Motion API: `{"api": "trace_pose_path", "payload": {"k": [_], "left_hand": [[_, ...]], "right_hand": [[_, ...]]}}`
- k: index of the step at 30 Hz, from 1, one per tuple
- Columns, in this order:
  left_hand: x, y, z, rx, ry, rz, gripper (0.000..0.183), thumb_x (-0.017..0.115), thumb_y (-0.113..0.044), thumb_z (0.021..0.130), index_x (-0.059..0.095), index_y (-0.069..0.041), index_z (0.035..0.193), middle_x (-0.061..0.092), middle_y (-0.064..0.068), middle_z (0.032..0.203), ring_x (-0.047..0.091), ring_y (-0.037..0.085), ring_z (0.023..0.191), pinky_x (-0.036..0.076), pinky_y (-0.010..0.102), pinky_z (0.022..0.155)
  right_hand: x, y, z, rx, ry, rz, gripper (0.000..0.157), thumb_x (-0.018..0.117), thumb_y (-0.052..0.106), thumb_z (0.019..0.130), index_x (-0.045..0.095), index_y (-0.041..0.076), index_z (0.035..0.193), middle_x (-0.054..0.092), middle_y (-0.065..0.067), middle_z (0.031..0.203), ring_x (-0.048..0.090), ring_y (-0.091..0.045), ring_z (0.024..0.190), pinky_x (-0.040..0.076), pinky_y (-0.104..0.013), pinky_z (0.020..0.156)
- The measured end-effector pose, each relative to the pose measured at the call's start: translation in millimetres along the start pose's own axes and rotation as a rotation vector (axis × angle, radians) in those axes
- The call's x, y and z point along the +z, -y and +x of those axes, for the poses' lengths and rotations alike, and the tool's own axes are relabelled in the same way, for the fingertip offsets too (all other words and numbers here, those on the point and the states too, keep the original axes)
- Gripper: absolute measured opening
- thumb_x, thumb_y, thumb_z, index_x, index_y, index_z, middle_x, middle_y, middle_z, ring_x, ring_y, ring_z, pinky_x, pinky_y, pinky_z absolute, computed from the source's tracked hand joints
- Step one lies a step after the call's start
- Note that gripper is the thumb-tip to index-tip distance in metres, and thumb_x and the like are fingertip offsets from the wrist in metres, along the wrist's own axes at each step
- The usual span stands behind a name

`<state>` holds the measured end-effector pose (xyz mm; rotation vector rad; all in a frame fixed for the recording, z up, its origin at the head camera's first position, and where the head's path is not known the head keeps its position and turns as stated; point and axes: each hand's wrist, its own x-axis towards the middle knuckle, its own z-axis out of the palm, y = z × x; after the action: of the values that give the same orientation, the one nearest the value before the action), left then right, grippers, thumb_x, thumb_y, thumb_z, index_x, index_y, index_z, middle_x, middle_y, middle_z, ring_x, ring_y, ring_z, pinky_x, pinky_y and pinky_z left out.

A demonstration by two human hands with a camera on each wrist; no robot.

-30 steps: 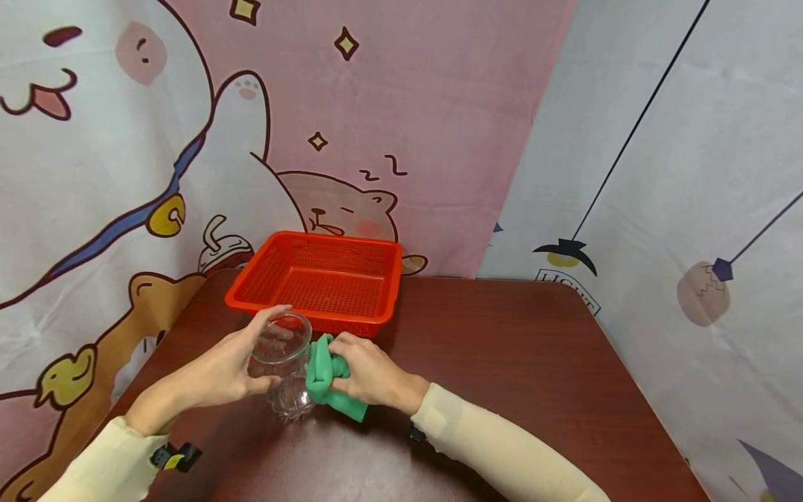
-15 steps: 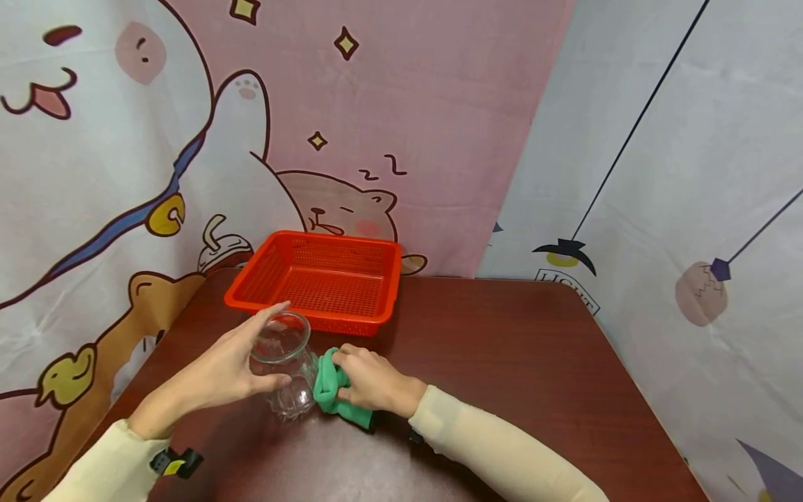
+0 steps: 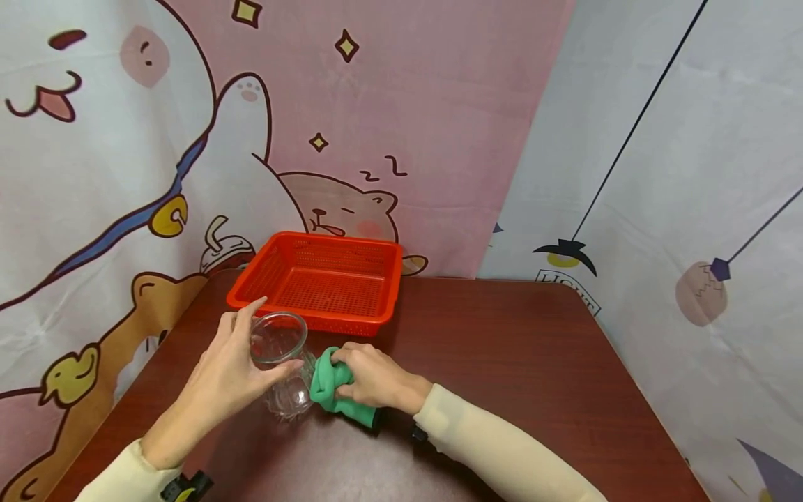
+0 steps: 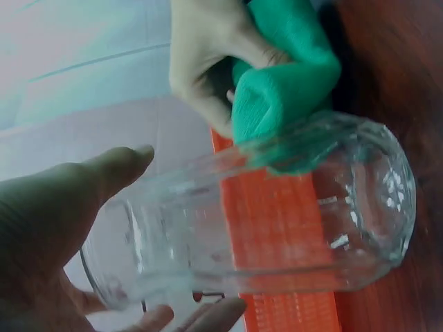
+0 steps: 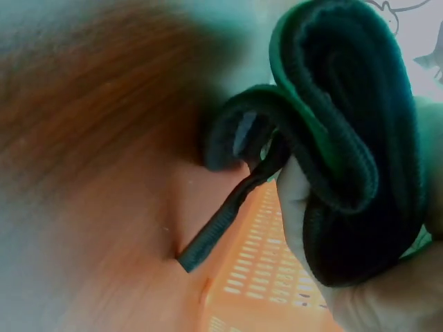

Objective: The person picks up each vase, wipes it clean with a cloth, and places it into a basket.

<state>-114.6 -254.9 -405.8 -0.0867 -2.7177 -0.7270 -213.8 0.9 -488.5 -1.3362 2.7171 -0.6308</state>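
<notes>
A clear glass jar (image 3: 290,390) with a wide round mouth and a ridged lower part stands upright on the table. Around its rim my left hand (image 3: 228,369) is spread, fingers behind and thumb in front. In the left wrist view a small gap shows between the thumb (image 4: 128,166) and the glass (image 4: 277,214). My right hand (image 3: 376,376) grips a bunched green cloth (image 3: 329,382), which lies against the jar's right side low down. Folded layers of the cloth (image 5: 360,138) fill much of the right wrist view, one end hanging loose.
A red plastic basket (image 3: 314,321) with perforated walls stands just behind the jar. The dark red-brown table (image 3: 502,362) stretches off to the right. A printed cloth backdrop (image 3: 452,139) rises behind and beside the table.
My left hand has turned about the rim, its wrist moving right and its fingers standing more upright. The cloth in my right hand has slid down the jar's side toward the table.
</notes>
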Motion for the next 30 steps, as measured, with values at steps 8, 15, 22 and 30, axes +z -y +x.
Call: {"api": "trace_pose_path", "payload": {"k": [8, 15, 22, 30], "left_hand": [[4.1, -17.2, -7.9, -0.13, -0.011, 0.009, 0.116, 0.105, -0.052, 0.085, 0.039, -0.008, 0.169, 0.051, 0.03, 0.14, 0.073, 0.041, 0.077, 0.062, 0.054, 0.061], [6.8, -13.7, -6.9, -0.085, -0.021, -0.017, 0.103, 0.106, -0.038, 0.086, 0.045, -0.003, 0.16, 0.054, 0.028, 0.134, 0.076, 0.046, 0.097, 0.065, 0.062, 0.074], [3.0, -4.3, -2.1, 0.052, -0.026, -0.075, 0.096, 0.109, -0.017, 0.081, 0.054, -0.005, 0.158, 0.069, 0.023, 0.125, 0.078, 0.037, 0.107, 0.061, 0.05, 0.083], [-2.7, 9.2, 2.5, 0.17, 0.045, -0.152, 0.1, 0.107, -0.009, 0.082, 0.052, -0.011, 0.165, 0.078, 0.015, 0.135, 0.08, 0.035, 0.122, 0.065, 0.047, 0.09]], "right_hand": [[-10.6, 3.8, -4.5, -0.007, -0.039, 0.03, 0.055, 0.096, 0.03, 0.099, 0.078, 0.008, 0.146, 0.08, -0.004, 0.139, 0.077, -0.013, 0.122, 0.063, -0.023, 0.105], [-12.7, 4.4, -10.6, -0.013, -0.041, 0.038, 0.056, 0.097, 0.031, 0.099, 0.077, 0.008, 0.147, 0.081, -0.005, 0.14, 0.077, -0.013, 0.123, 0.062, -0.022, 0.106], [-19.8, 2.0, -14.5, -0.042, -0.094, 0.086, 0.057, 0.097, 0.026, 0.099, 0.076, 0.004, 0.147, 0.082, -0.007, 0.14, 0.078, -0.017, 0.126, 0.064, -0.027, 0.11], [-29.1, 0.3, -12.7, -0.079, -0.208, 0.167, 0.058, 0.096, 0.017, 0.098, 0.074, -0.001, 0.149, 0.081, -0.011, 0.139, 0.079, -0.022, 0.124, 0.066, -0.033, 0.11]]}}
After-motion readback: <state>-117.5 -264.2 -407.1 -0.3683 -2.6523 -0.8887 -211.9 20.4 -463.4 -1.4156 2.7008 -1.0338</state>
